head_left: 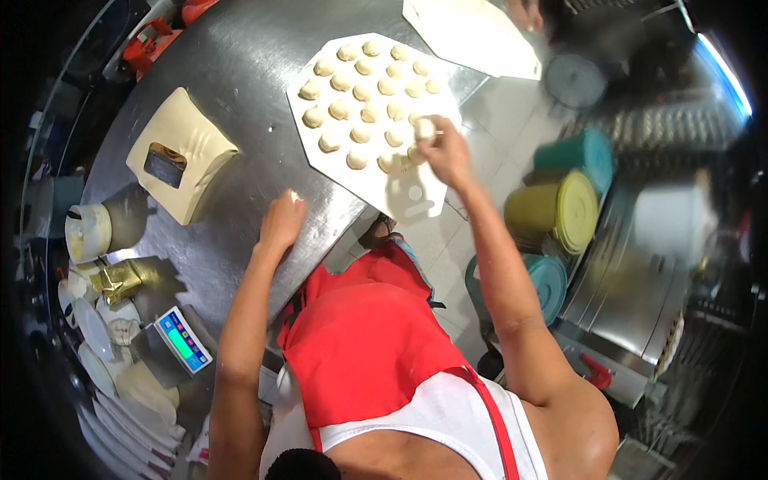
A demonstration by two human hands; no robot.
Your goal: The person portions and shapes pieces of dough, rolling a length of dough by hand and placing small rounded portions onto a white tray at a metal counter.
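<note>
My right hand [448,156] pinches a pale dough ball [425,128] over the right side of a white, many-sided board [328,158]. Rows of round dough balls [361,134] cover much of that board, which juts past the table's near edge. My left hand [282,222] rests by the metal table's edge, left of the board, its fingers curled closed. A small pale bit shows at its fingertips; what it is, I cannot make out.
On the metal table [240,72] lies a cream-coloured, box-like piece [186,128] with a dark rectangular opening. A digital scale [182,340], white tub [88,232] and stacked plates stand left. Another person's hand [526,14] is near a second board [480,40]. Lidded buckets [552,210] stand right.
</note>
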